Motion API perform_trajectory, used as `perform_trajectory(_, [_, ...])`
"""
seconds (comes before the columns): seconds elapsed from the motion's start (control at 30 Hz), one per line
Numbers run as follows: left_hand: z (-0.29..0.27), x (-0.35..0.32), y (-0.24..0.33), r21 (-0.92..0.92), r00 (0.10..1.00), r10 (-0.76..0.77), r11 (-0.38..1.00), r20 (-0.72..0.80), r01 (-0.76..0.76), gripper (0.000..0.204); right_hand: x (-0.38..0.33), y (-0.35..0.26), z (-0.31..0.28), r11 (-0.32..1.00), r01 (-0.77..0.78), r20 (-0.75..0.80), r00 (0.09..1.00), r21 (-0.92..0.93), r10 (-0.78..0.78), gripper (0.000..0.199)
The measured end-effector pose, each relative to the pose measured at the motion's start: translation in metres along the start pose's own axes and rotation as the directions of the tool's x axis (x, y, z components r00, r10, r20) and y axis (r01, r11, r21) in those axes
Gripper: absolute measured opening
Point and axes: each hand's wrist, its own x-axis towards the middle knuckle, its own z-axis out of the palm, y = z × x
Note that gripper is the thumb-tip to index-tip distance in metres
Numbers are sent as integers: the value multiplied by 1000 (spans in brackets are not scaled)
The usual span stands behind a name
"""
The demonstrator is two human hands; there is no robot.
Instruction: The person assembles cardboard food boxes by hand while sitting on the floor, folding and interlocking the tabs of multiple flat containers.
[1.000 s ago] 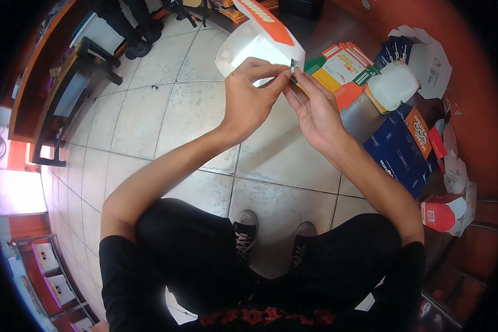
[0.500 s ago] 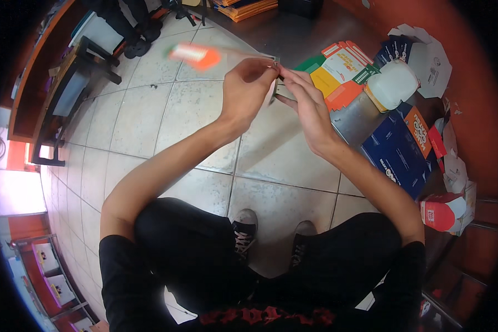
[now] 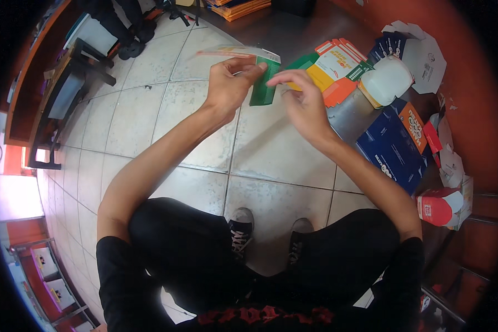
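Note:
My left hand (image 3: 231, 87) pinches a partly folded cardboard box (image 3: 264, 87) out over the tiled floor. A narrow green side of the box faces up toward me, while a pale, printed flap stretches away to the left, slightly blurred. Beside it, my right hand (image 3: 306, 105) has its index finger reaching to the right edge of the green side; whether it touches cannot be told. That hand holds nothing and its fingers are loosely bent and apart.
On the dark metal surface to the right lie flat yellow, green and orange box blanks (image 3: 337, 66), an open white-lined box (image 3: 386, 83) and a blue box blank (image 3: 390, 149). A red-and-white carton (image 3: 440, 207) stands nearer. Another person's legs (image 3: 124, 25) show at far left.
The box has turned so its green side shows. My right hand has come away from my left and moved slightly down. The flap on the left has swung to a thin edge-on strip.

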Motion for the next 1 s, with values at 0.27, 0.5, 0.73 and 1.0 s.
perform_trajectory(0.27, [0, -8, 3, 385, 871, 392, 785, 297, -485, 23, 0, 7, -8, 979, -159, -100, 980, 127, 172, 73])
perform_trajectory(0.5, [6, -16, -10, 493, 841, 275, 708, 466, -505, 16, -11, 1, 8, 914, -333, 21, 941, 229, 338, 84])
perform_trajectory(0.73, [2, -17, 17, 252, 751, 377, 779, 542, -574, 35, 2, -11, -7, 984, -66, -124, 988, 165, 87, 46])
perform_trajectory(1.0, [-21, -1, 64, -434, 962, -53, 884, 268, 170, 54, 12, 10, -39, 916, -375, -312, 861, 144, 401, 49])
